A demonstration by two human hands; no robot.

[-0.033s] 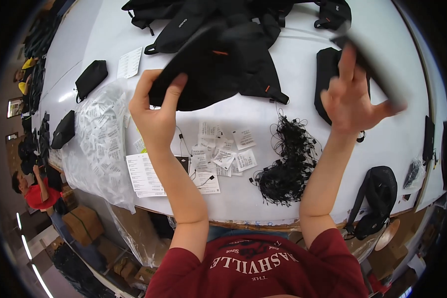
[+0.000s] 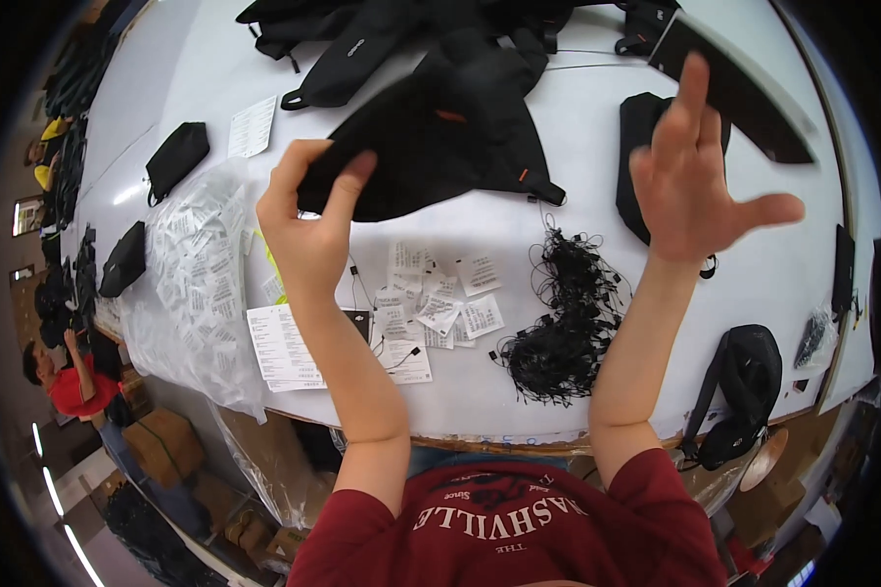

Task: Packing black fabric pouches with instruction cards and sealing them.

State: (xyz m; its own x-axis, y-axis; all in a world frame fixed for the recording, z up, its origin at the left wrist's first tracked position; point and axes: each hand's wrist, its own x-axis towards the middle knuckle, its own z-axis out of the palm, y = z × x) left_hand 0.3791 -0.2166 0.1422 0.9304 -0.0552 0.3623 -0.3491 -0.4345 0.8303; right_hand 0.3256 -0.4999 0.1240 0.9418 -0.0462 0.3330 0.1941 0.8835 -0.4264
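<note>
My left hand (image 2: 303,210) pinches the edge of a black fabric bag (image 2: 411,161) between thumb and fingers, lifting that corner. Small orange tabs show on the bag. My right hand (image 2: 690,196) is raised with thumb and fingers spread, slightly blurred. Just past its fingertips, a dark flat card like a hang tag (image 2: 739,98) hangs in the air at a tilt, with thin cords running from it toward the bag. Whether the right fingers touch the card, I cannot tell. Behind that hand lies a black pouch (image 2: 641,147), partly covered.
A tangle of black cords (image 2: 563,342) lies on the white table, beside several white sachets (image 2: 440,308) and printed sheets (image 2: 284,347). More sachets fill a clear plastic bag (image 2: 191,284). Black pouches (image 2: 178,157), black bags (image 2: 347,54) and a strapped bag (image 2: 739,391) sit around. A person in red (image 2: 73,377) is far left.
My right fingers have straightened and spread, and the dark card has swung up and away from them. My left hand keeps its pinch on the bag.
</note>
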